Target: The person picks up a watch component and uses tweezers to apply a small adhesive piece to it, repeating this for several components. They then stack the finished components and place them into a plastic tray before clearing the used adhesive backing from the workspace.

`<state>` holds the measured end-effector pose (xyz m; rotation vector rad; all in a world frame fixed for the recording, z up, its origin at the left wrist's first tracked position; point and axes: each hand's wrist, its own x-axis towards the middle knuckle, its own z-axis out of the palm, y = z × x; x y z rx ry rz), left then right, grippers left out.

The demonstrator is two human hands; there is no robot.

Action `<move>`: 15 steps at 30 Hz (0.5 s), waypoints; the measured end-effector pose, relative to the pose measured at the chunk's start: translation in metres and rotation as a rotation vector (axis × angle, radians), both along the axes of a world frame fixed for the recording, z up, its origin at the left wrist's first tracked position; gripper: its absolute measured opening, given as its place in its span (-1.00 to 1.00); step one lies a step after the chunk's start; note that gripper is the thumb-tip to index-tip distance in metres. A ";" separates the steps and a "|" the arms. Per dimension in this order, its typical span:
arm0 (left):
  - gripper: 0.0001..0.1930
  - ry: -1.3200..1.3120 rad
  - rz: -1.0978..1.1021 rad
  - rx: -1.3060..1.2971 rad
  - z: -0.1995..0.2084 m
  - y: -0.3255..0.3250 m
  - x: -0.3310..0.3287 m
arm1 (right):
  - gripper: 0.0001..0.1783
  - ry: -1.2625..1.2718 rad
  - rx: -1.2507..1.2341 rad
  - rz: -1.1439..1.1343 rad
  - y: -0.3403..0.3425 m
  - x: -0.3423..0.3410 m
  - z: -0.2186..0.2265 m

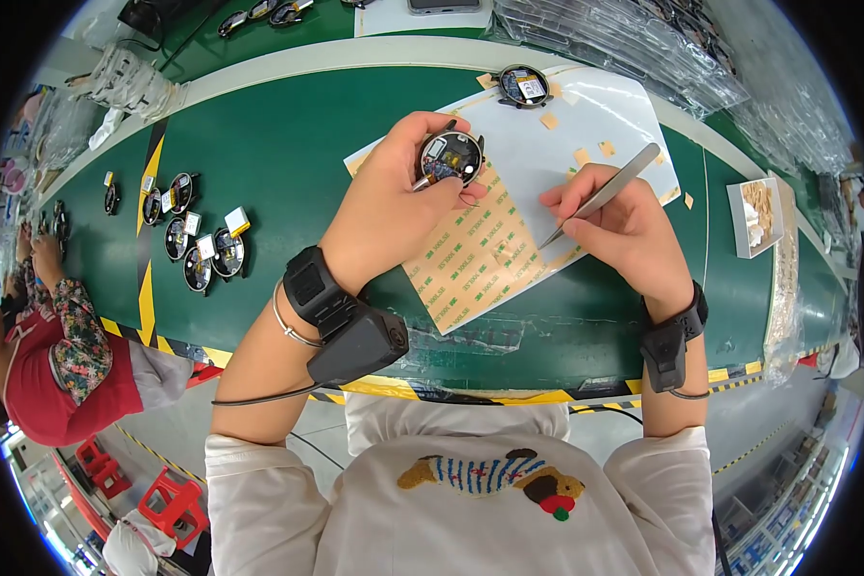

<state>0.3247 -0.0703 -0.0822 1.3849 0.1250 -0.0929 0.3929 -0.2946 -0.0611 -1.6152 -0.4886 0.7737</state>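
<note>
My left hand [394,206] is closed around an opened round watch case [451,156], whose circuit board and battery face up. Pinched in my right hand [622,226] is a pair of metal tweezers [612,188], slanting with the points down and to the left. Those points touch or hover just over a tan sheet of adhesive stickers [480,254]; I cannot tell which. Beneath the sheet lies a pale board [648,125] with a few loose tan sticker pieces [549,121] on it. Another opened watch case [523,86] rests at the board's far edge.
Several opened watch cases [198,267] with small white modules sit on the green table [288,125] at left. A white box [756,217] of tan scraps stands at right. Clear plastic trays [624,58] are piled at the back. A person in red [67,384] works at far left.
</note>
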 end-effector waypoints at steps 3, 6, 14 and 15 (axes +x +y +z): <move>-0.63 0.005 0.011 -0.002 0.000 -0.001 0.000 | -0.87 0.035 -0.005 0.023 -0.001 0.002 0.002; -0.64 0.017 0.018 0.007 -0.001 -0.001 0.001 | -0.89 0.084 -0.019 0.053 -0.005 0.006 0.003; -0.66 0.013 -0.038 0.020 -0.001 0.005 -0.002 | -0.91 0.190 0.253 0.206 -0.014 0.018 0.000; -0.66 0.049 -0.087 0.035 0.006 0.004 -0.003 | -0.91 0.192 0.270 0.125 -0.011 0.016 0.003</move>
